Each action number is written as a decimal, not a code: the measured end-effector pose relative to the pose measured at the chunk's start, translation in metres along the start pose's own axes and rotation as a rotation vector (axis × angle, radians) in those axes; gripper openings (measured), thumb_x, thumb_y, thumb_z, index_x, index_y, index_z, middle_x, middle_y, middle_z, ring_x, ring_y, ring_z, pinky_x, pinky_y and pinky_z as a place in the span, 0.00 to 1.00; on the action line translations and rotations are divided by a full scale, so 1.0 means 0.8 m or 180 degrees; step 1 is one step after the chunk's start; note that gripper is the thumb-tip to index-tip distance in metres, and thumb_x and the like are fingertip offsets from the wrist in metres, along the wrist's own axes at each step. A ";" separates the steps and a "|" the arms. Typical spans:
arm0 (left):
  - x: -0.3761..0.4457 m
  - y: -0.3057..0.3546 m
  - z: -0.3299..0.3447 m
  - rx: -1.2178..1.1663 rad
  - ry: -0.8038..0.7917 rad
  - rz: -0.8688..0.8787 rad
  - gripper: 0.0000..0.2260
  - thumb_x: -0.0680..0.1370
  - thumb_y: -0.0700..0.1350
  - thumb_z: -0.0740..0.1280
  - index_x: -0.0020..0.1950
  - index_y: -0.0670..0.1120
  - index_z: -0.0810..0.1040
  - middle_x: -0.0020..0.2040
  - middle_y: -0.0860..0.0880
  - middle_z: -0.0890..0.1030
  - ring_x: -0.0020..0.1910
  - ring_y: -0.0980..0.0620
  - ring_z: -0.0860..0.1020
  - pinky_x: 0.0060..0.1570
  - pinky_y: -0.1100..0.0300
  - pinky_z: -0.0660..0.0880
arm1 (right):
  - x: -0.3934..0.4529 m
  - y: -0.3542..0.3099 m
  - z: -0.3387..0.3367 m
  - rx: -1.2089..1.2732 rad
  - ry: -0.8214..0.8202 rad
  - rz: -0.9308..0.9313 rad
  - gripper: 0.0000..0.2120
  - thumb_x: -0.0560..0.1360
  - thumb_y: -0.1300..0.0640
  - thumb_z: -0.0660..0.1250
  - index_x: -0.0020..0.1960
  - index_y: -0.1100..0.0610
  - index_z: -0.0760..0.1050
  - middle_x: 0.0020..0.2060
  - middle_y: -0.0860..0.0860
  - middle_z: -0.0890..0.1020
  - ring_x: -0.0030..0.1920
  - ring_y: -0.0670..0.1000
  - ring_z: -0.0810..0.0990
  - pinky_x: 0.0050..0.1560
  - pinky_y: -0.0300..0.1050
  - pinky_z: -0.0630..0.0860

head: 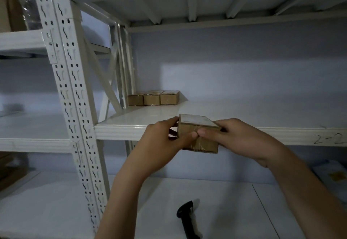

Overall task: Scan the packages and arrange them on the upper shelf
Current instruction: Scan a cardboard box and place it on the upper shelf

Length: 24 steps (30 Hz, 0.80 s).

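Observation:
A small brown cardboard package (203, 143) with a white label on top is held in front of the white upper shelf's (262, 114) front edge. My left hand (165, 141) grips its left side and my right hand (236, 137) grips its right side, thumbs meeting on the taped front face. Three similar packages (153, 98) stand in a row at the shelf's back left corner. A black handheld scanner (187, 218) lies on the lower white surface, below my arms.
A perforated white upright (75, 107) stands to the left of the shelf. Another rack on the left holds wrapped cardboard boxes (13, 5). A flat packet (336, 174) lies at the lower right. "2-2" is handwritten on the shelf edge (328, 139).

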State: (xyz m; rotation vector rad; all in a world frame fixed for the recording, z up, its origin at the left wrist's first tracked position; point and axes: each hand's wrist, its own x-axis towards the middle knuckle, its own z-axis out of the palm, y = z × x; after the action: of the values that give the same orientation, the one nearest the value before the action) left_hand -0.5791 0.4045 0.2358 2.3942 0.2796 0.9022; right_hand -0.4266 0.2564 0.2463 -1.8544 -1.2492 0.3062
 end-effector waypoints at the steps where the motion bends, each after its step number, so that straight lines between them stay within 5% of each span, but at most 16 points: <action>1: 0.002 -0.001 -0.002 -0.0050 0.0063 0.0038 0.15 0.74 0.61 0.67 0.60 0.64 0.73 0.47 0.66 0.80 0.47 0.69 0.78 0.42 0.81 0.71 | 0.003 -0.003 0.002 0.0031 0.0071 -0.0028 0.18 0.73 0.36 0.67 0.56 0.44 0.83 0.47 0.37 0.86 0.48 0.36 0.83 0.49 0.34 0.74; 6: 0.012 -0.013 -0.006 -0.0480 0.0385 0.0096 0.19 0.75 0.58 0.68 0.65 0.56 0.76 0.53 0.62 0.82 0.51 0.67 0.79 0.53 0.71 0.77 | 0.012 -0.015 0.005 0.0231 0.0404 -0.0120 0.15 0.73 0.36 0.68 0.50 0.45 0.84 0.39 0.37 0.85 0.40 0.35 0.81 0.46 0.37 0.74; 9: 0.021 -0.013 -0.006 -0.0617 0.0470 0.0239 0.20 0.76 0.55 0.69 0.68 0.57 0.73 0.55 0.63 0.81 0.54 0.68 0.78 0.53 0.74 0.75 | 0.020 -0.018 0.003 0.0314 0.0539 -0.0331 0.20 0.73 0.38 0.70 0.61 0.44 0.81 0.50 0.37 0.85 0.51 0.37 0.83 0.54 0.39 0.77; 14: 0.067 -0.041 0.027 -0.0720 0.0447 0.0089 0.18 0.76 0.50 0.71 0.65 0.55 0.75 0.57 0.59 0.81 0.52 0.63 0.80 0.54 0.69 0.77 | 0.069 0.014 -0.002 -0.0067 0.0880 -0.0272 0.25 0.71 0.40 0.74 0.65 0.47 0.78 0.57 0.39 0.83 0.57 0.41 0.81 0.62 0.46 0.78; 19: 0.105 -0.073 0.065 -0.0640 0.0527 -0.0109 0.19 0.75 0.49 0.73 0.65 0.51 0.75 0.55 0.54 0.82 0.47 0.58 0.81 0.45 0.73 0.76 | 0.107 0.043 -0.001 -0.0293 0.1086 -0.0060 0.24 0.73 0.46 0.75 0.66 0.50 0.75 0.54 0.40 0.79 0.53 0.42 0.77 0.43 0.25 0.68; 24: 0.149 -0.089 0.064 0.0157 0.0351 -0.0125 0.19 0.78 0.50 0.68 0.68 0.49 0.74 0.57 0.50 0.81 0.53 0.52 0.80 0.50 0.65 0.72 | 0.149 0.054 -0.010 -0.0533 0.1134 0.0117 0.25 0.72 0.44 0.75 0.65 0.52 0.73 0.57 0.50 0.79 0.52 0.50 0.78 0.38 0.36 0.71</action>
State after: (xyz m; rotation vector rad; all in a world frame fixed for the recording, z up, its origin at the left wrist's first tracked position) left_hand -0.4551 0.4859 0.2281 2.3787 0.3940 1.0218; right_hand -0.3385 0.3480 0.2479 -1.9696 -1.0197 -0.1114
